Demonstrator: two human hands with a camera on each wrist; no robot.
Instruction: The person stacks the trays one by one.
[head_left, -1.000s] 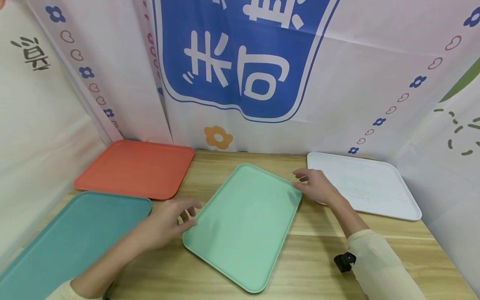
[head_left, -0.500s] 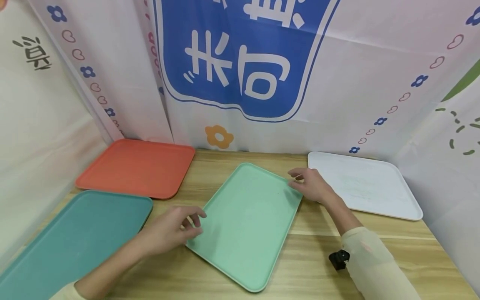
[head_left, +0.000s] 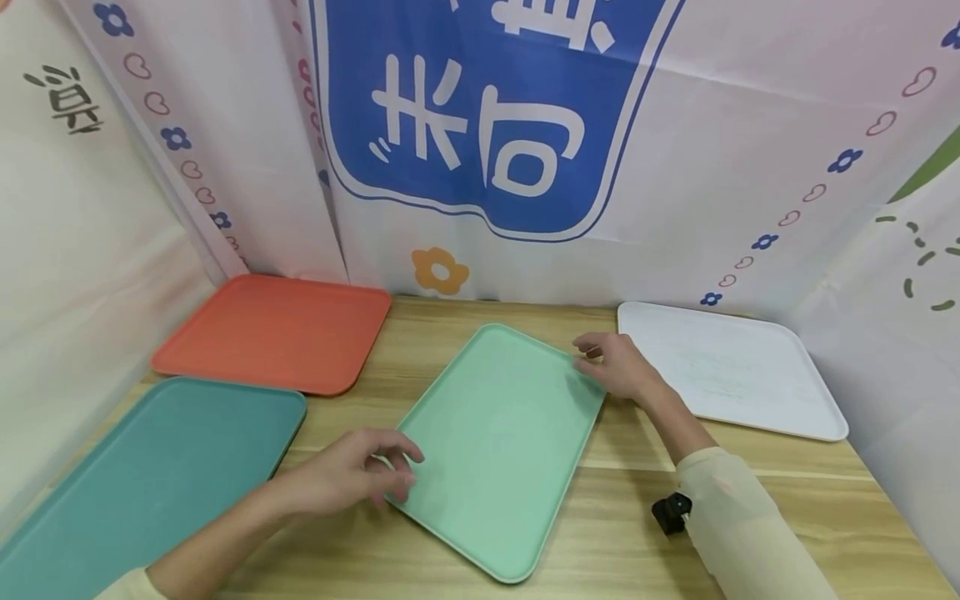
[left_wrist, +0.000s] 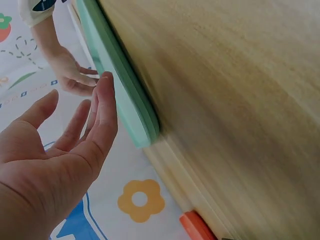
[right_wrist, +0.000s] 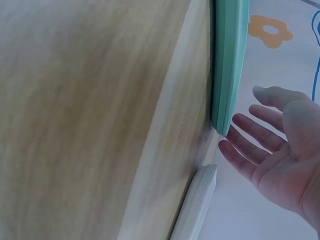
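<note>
A light green tray lies at a slant on the wooden table. My left hand is at its near left corner, fingers loosely bent and holding nothing. In the left wrist view the left hand's fingertips overlap the tray's edge; I cannot tell whether they touch it. At the far right corner of the tray is my right hand, its fingers loosely spread in the right wrist view. Those fingers are close beside the tray's rim, and contact there is unclear.
A red tray lies at the back left, with a teal tray in front of it. At the back right is a white tray, near the right hand. Printed cloth walls the table's back and sides.
My left hand has moved right and toward me, along the green tray's left edge to its near left corner. My right hand has shifted slightly left. The trays look much the same.
</note>
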